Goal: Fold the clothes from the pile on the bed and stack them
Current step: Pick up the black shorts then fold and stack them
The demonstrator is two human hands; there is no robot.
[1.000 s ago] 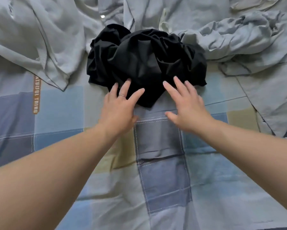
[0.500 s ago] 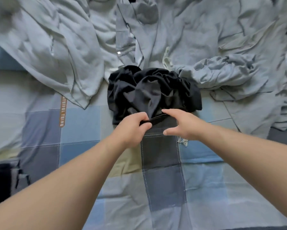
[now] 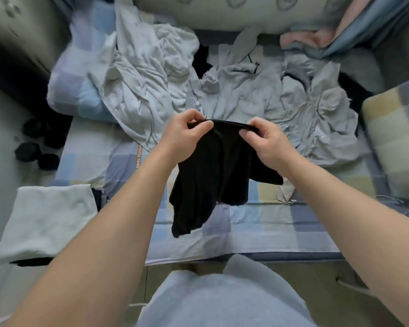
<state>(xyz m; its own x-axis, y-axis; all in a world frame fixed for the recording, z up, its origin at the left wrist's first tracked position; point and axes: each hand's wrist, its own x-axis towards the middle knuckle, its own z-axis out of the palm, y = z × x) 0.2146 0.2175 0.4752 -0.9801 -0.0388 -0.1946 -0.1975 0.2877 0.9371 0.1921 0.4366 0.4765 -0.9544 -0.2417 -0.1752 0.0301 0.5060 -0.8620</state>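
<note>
Head view, and here we go: I've got the black garment [image 3: 213, 175] up off the bed [image 3: 264, 223], hanging in front of me by its top edge, between me and the pile [image 3: 246, 97]. My left hand [image 3: 184, 135] pinches that edge at one end, thumb against fingers. My right hand [image 3: 267, 142] pinches it at the other, and the band is drawn fairly taut between them. Below that the cloth drops in loose, uneven folds, one side hanging lower than the other. It looks thin, soft and light, with no stiffness at all, so I expect it to sag and bunch wherever it isn't held. I'd judge the edge corners the best hold, with my hands set wider apart, so it hangs flat before I lay it down. What kind of garment it is I can't tell yet. Beyond it the pile of pale grey clothes lies crumpled across the middle of the bed. At my near left a folded pale piece [image 3: 50, 218] lies flat with a dark layer under it, which I take for the stack. A checked pillow [image 3: 397, 138] sits to the right. Some dark bundles [image 3: 38, 147] lie off the bed's left edge, too blurred to name.
</note>
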